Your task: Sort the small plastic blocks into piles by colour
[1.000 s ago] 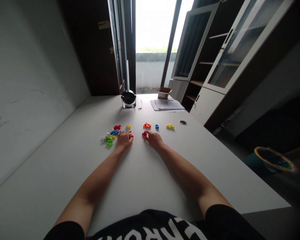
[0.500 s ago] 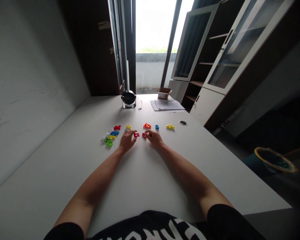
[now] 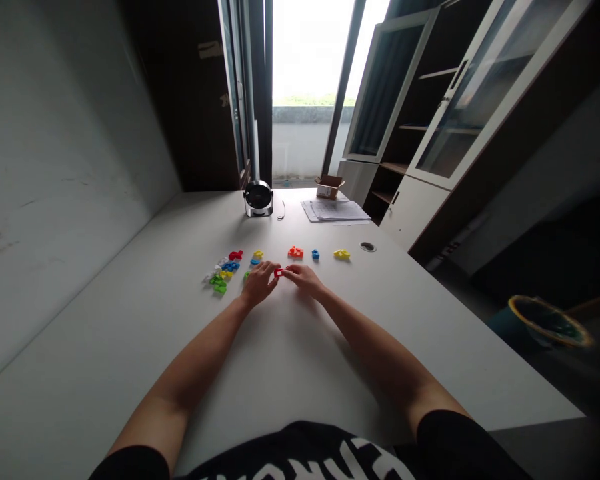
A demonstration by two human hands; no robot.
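Small red plastic block (image 3: 279, 272) right between the left hand (image 3: 259, 283) and the right hand (image 3: 305, 279), both half curled, touching its two sides, real grip hard to tell.

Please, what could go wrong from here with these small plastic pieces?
The red piece is very small and sits between the left hand and the right hand, so it could perhaps slip and fall. The left hand is also close to the green piece, and might bump it out of place.
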